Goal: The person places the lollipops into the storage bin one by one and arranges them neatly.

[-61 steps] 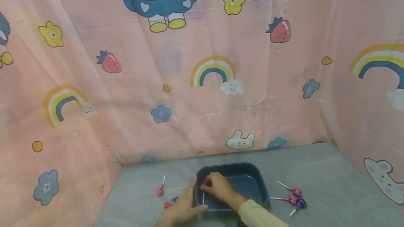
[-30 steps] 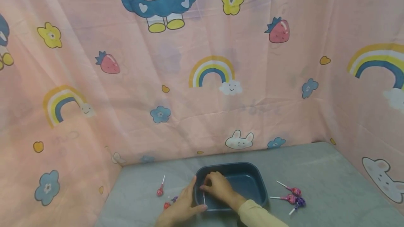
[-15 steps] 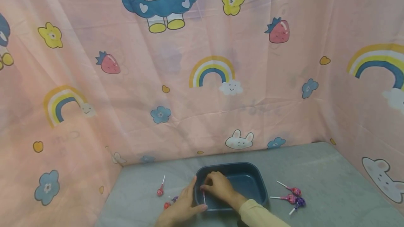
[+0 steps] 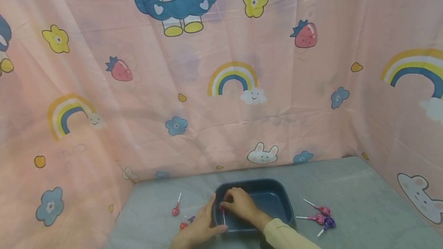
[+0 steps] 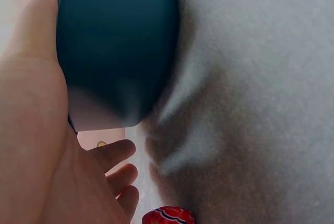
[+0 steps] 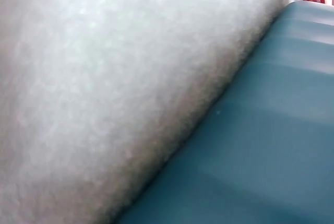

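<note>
In the head view, my right hand (image 4: 242, 204) reaches into a dark blue tray (image 4: 277, 187) and pinches a pink lollipop (image 4: 222, 212) near its left end. The lollipop's white stick points toward me; its head is mostly hidden by the fingertips. My left hand (image 4: 202, 220) rests along the tray's left end, thumb at the near corner and fingers fairly straight. In the left wrist view, that hand (image 5: 31, 125) lies against the tray's outer wall (image 5: 115, 41), its lower fingers off the wall. The right wrist view shows the tray's side (image 6: 261, 140) but not the hand.
Left of the tray lie a pink lollipop (image 4: 175, 210), a red one (image 4: 183, 225) and a purple one (image 4: 191, 218), the last two partly behind the left hand. Two pink lollipops (image 4: 318, 218) and a purple one (image 4: 329, 222) lie at right. A patterned cloth (image 4: 155, 107) hangs behind the grey table (image 4: 367, 199).
The lollipop's stick has tilted slightly, and a bit more of its pink wrapper shows below the right fingertips. Both hands and the tray stay almost in place.
</note>
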`<act>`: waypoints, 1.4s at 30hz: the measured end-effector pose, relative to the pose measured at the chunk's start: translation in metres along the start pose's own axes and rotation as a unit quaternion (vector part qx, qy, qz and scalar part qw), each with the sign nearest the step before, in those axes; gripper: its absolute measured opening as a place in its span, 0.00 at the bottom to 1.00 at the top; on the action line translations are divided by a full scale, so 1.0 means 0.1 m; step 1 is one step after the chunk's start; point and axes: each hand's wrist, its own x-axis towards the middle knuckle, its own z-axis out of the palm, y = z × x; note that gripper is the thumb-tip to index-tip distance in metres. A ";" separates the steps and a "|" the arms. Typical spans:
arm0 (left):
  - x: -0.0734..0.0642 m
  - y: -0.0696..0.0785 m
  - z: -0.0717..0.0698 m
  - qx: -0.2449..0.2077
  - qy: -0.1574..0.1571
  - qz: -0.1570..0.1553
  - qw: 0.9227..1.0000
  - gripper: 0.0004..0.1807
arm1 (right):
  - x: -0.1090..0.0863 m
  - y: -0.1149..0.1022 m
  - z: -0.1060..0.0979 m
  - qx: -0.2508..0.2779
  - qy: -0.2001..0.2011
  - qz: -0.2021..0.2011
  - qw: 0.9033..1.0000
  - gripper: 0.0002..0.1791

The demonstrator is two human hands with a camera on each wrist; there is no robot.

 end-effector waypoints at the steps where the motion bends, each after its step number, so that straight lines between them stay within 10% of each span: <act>1: 0.00 0.00 0.00 0.002 0.001 0.003 1.000 0.55 | 0.00 -0.01 -0.01 0.002 -0.001 -0.001 1.000 0.11; 25: 0.00 0.02 0.02 0.002 0.007 0.003 1.000 0.56 | -0.14 -0.07 -0.39 0.029 0.009 -0.053 0.998 0.13; 42: 0.00 0.03 0.04 0.001 0.017 -0.015 1.000 0.57 | -0.30 0.07 -0.87 0.010 -0.001 0.004 1.000 0.14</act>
